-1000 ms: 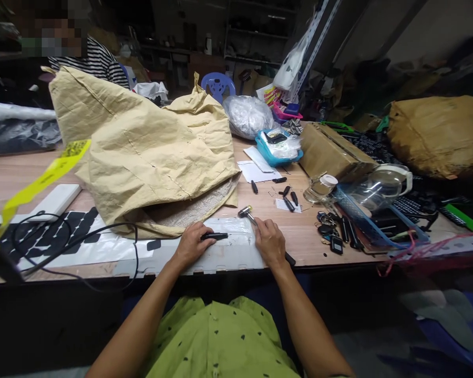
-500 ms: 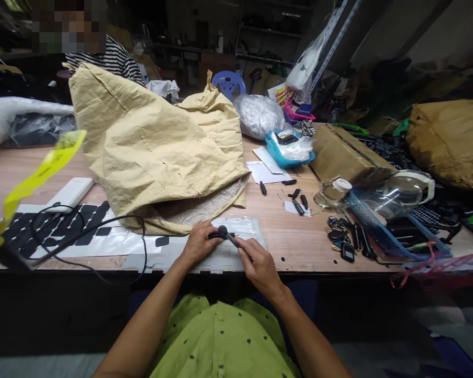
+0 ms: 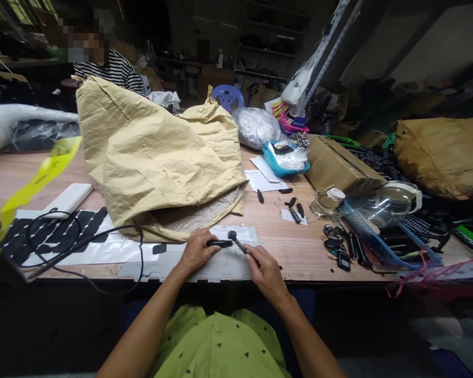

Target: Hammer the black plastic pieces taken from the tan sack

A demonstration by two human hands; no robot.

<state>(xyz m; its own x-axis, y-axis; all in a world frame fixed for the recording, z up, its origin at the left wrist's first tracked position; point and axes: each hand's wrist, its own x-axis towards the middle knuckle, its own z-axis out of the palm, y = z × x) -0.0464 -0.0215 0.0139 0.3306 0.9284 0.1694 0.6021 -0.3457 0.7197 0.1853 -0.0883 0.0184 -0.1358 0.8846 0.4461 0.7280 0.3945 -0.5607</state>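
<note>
My left hand [image 3: 197,251] is closed on a slim black piece [image 3: 220,243], which sticks out rightward from the fingertips. Pinched in my right hand [image 3: 263,268] is a small tool with a grey shaft and a round black head [image 3: 232,235]; its head is close to the piece's right end. Whether the two touch I cannot tell. Both hands are over a grey board [image 3: 163,270] at the table's front edge. A flat clear-wrapped pack [image 3: 246,234] lies just beyond them. Farther right, several similar black pieces [image 3: 295,216] are scattered beside white paper [image 3: 266,181].
A big beige sack [image 3: 161,152] lies open-mouthed before me. To the left are a black cable [image 3: 141,257], a white box [image 3: 73,198] and a yellow strip [image 3: 39,178]. Keys [image 3: 333,241], a blue tray [image 3: 378,236] and a carton [image 3: 339,163] stand right. A person [image 3: 118,71] sits opposite.
The tool's round head has shifted right, off the black piece, which now shows more of its length. My right hand has moved slightly right and down. The view has tilted a little.
</note>
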